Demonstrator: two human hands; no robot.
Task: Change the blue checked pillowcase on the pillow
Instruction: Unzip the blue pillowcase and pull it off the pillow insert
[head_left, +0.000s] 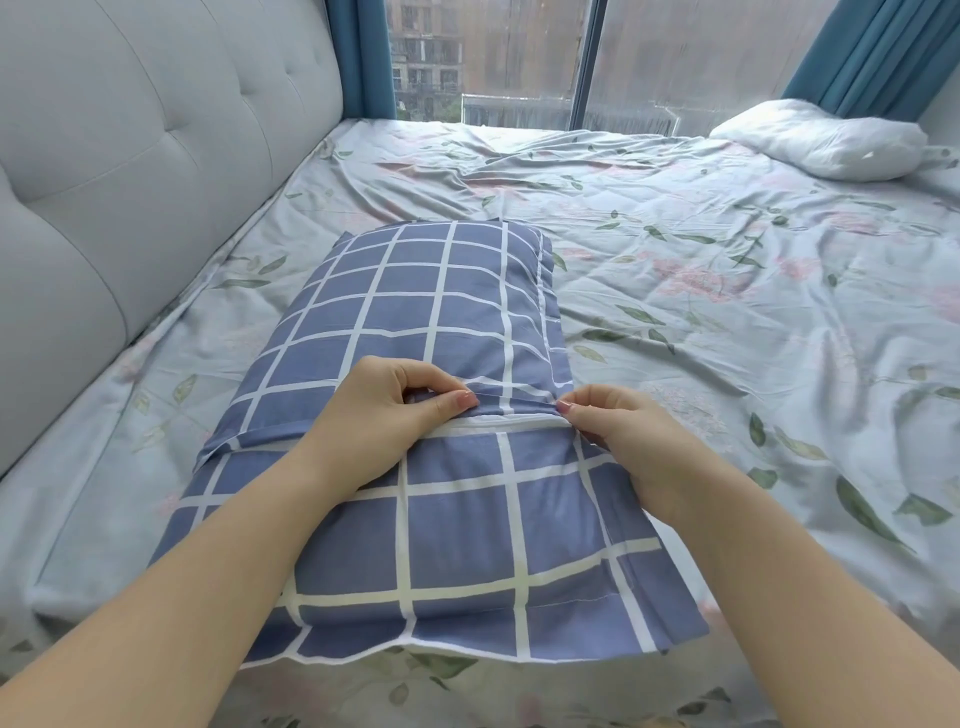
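Your left hand (387, 402) and right hand (613, 421) both pinching flap edge of blue checked pillowcase (415, 291), frame centre.

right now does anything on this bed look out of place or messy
Mildly: a bare white pillow sits uncased in the far right corner by the window, away from the headboard, and the floral sheet is rumpled. The checked pillowcase looks fine.

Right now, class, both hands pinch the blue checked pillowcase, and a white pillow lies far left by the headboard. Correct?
No: the head view shows the white pillow far right, by the curtain. The left hand and right hand do pinch the blue checked pillowcase.
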